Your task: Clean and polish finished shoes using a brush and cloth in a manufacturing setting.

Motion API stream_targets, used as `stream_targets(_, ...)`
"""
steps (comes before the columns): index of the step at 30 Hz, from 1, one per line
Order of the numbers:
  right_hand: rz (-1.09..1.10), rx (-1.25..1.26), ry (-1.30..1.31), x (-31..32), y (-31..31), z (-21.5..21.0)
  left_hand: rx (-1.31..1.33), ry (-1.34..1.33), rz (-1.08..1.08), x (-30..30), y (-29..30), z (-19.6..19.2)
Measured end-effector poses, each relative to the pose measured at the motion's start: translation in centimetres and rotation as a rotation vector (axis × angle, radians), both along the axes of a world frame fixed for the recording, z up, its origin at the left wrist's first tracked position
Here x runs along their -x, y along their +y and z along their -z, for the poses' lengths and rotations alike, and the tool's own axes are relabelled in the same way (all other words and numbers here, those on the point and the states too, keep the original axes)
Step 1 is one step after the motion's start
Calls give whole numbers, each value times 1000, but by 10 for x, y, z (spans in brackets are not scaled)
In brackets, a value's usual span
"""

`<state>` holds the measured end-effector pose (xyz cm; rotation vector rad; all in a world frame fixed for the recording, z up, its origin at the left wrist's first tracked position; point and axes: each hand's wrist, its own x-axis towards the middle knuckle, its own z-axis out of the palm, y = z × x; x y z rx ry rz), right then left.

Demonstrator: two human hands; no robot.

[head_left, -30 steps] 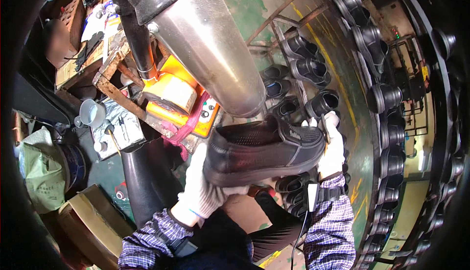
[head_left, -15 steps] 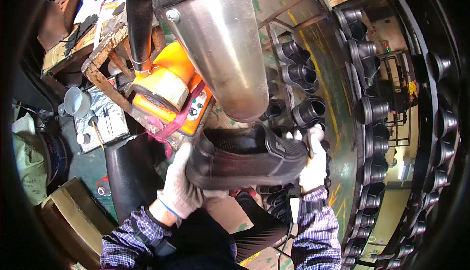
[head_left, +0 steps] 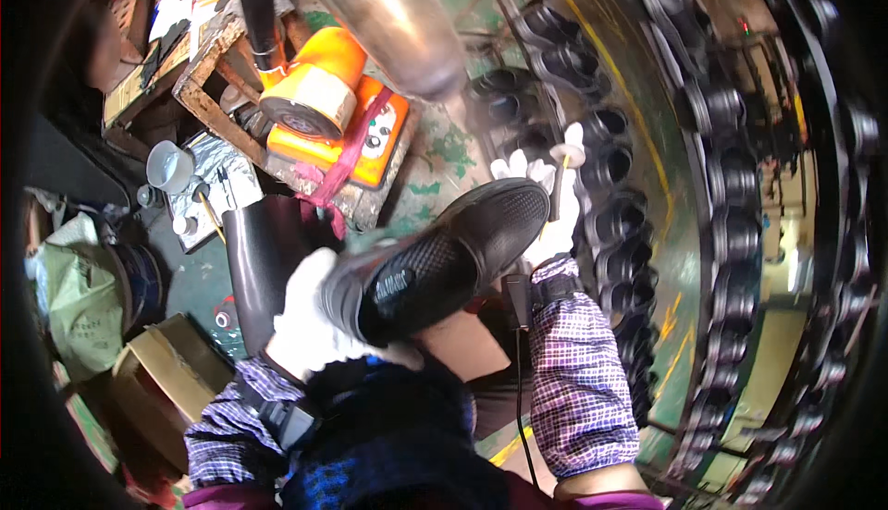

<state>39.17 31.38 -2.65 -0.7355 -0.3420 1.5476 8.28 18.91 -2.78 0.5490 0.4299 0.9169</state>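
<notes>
In the middle I have a black shoe point(head_left: 509, 223), tilted with its opening up and its patterned insole showing. My left hand point(head_left: 310, 311), in a white knit glove, is closed round the heel end. My right hand point(head_left: 555, 219), gloved too, is at the toe. Its fingers stretch out behind the toe, and part of the palm is hidden by the shoe. A slim tool point(head_left: 559, 186) with a pale round piece near its top lies along my right thumb and palm, held there; its exact kind is unclear.
A shiny metal tube point(head_left: 398, 20) hangs just beyond the shoe. An orange machine point(head_left: 319, 94) sits on a worn stand to the left. Racks of black shoes point(head_left: 731, 205) line the right side. A cup point(head_left: 169, 168) and a cardboard box point(head_left: 176, 362) are at left.
The shoe has turned, so its toe points up and right and its inside faces me. It has come away from the metal tube. My right hand has moved up and left.
</notes>
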Motion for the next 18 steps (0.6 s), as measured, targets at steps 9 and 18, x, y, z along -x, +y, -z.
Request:
stream_targets(9, 512, -12, -525, -97, -167, -84, 806, -864, 422, -78, -58, -58)
stream_targets(18, 207, -351, -1616, -19, -262, -144, 452, 86, 113, -120, -107, -63)
